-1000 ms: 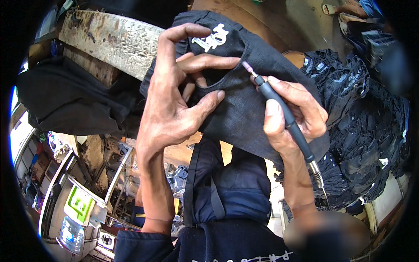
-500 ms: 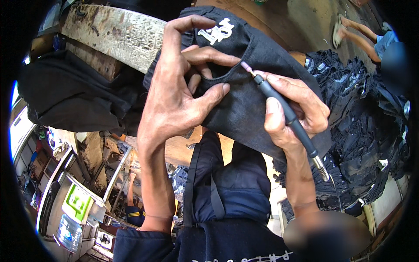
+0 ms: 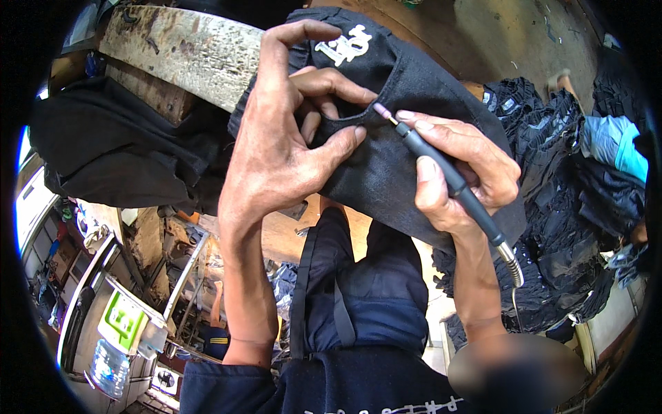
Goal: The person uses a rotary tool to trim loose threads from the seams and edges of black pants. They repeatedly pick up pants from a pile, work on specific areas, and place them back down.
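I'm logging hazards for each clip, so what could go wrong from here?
One fingertip of the left hand lies right by the pinkish tip of the pen-shaped tool in the right hand; a slip could graze it.

The tip is also at the curved edge of the black garment's opening, so it might scuff the cloth.

The tool's thin cable hangs by the right forearm and could snag.

Room to pass runs along the top of the pale, weathered wooden beam (image 3: pixel 183 52); crumpled black cloth (image 3: pixel 124 152) crowds its lower edge; the stretched black fabric garment (image 3: pixel 386 183) and bare left hand (image 3: pixel 272 152) block its right end.
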The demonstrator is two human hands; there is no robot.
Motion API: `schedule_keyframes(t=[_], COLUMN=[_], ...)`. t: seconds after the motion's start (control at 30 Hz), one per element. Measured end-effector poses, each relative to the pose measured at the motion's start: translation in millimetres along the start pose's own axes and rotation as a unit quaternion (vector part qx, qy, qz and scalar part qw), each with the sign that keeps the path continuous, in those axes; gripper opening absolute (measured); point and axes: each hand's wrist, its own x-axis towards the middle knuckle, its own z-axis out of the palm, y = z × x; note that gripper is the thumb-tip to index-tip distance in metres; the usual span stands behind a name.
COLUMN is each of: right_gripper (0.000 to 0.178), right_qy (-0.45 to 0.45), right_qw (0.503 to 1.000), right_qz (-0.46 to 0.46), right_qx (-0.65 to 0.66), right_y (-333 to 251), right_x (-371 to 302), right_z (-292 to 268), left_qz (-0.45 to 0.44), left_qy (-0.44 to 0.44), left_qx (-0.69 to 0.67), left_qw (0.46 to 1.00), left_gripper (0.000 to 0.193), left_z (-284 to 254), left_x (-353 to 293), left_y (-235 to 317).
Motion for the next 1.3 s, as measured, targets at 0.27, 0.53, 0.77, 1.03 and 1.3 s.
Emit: schedule_keyframes(t=[0.27, 0.53, 0.77, 1.03, 1.3], right_gripper=[0.029, 0.031, 0.035, 0.056, 0.06], right_qy=[-0.024, 0.214, 0.126, 0.207, 0.159], right_qw=[1.0, 0.958, 0.945, 0.923, 0.95], right_qz=[0.004, 0.145, 0.178, 0.219, 0.155], right_qx=[0.008, 0.128, -0.246, -0.241, -0.218], right_y=[0.5, -17.1, -39.1, -30.3, -41.1], right_x=[-2.5, -32.8, -97.0, -90.3, -34.5], right_z=[-1.3, -30.2, -103.2, -71.5, 5.9], left_qz=[-0.011, 0.108, -0.062, -0.205, -0.152], left_qy=[-0.001, 0.136, 0.202, 0.068, 0.25], left_qx=[-0.019, 0.191, 0.354, 0.097, -0.073], left_qw=[1.0, 0.966, 0.911, 0.972, 0.954], left_gripper=[0.097, 0.112, 0.134, 0.092, 0.11], left_z=[1.3, -7.2, 15.3, 15.0, -86.5], left_x=[-0.6, -23.1, -44.0, -29.4, -3.9], left_y=[0.7, 13.1, 26.9, 25.9, 27.9])
